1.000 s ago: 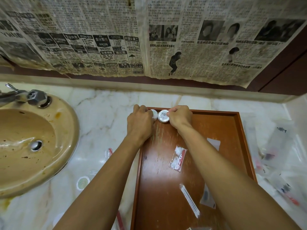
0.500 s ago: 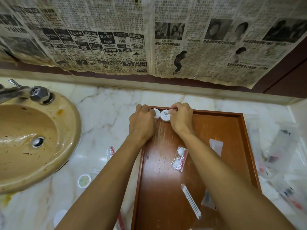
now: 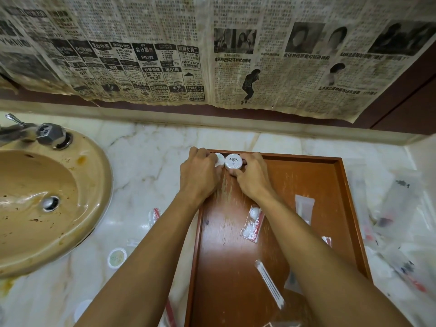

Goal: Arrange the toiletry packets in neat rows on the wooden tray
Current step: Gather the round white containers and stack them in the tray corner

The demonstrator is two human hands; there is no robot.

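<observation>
Squaring two small round white soap packets (image 3: pixel 233 162) into wooden tray's (image 3: pixel 339 185) far left corner.
Light, rigid, slick-wrapped; right hand (image 3: pixel 251 179) pinching one by rim, left hand (image 3: pixel 199 177) curled around other.

left round packet (image 3: pixel 219 159) mostly covered by the left hand (image 3: pixel 199 175), only a white sliver showing; print on the right round packet (image 3: pixel 233 161) too small to read; near end of the wooden tray (image 3: pixel 339 185) cut off at the bottom edge; clear packets (image 3: pixel 398 208) on the counter at right blurred, contents unclear; faucet (image 3: pixel 28 131) cropped at the left edge
</observation>
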